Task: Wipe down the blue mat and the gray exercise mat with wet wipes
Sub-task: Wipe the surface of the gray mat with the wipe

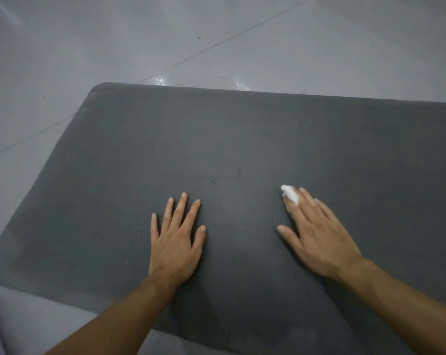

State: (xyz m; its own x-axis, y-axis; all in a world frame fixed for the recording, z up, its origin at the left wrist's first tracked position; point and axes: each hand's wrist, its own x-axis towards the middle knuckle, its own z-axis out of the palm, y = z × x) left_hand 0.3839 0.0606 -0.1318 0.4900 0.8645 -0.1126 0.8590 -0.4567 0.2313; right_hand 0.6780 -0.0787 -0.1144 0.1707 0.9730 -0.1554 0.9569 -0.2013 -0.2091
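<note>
1 mat, 1 wipe, 2 hands (L hand, R hand).

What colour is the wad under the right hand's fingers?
White; the head view shows the wipe under the right hand against the gray mat.

A gray exercise mat lies flat on a pale tiled floor, its rounded far-left corner and left edge in full view while its right side runs out of frame. Both hands rest on the mat's near half. The left hand lies palm down toward the mat's middle, fingers straight and spread. The right hand lies flat well apart from it, farther along the mat, its fingers straight and angled toward the mat's far-left corner. A small white wet wipe sits at its forefinger tip, perhaps wrapped round it; the blur leaves that unsure. Just beyond the mat's far edge, wet streaks glisten on the tiles.
</note>
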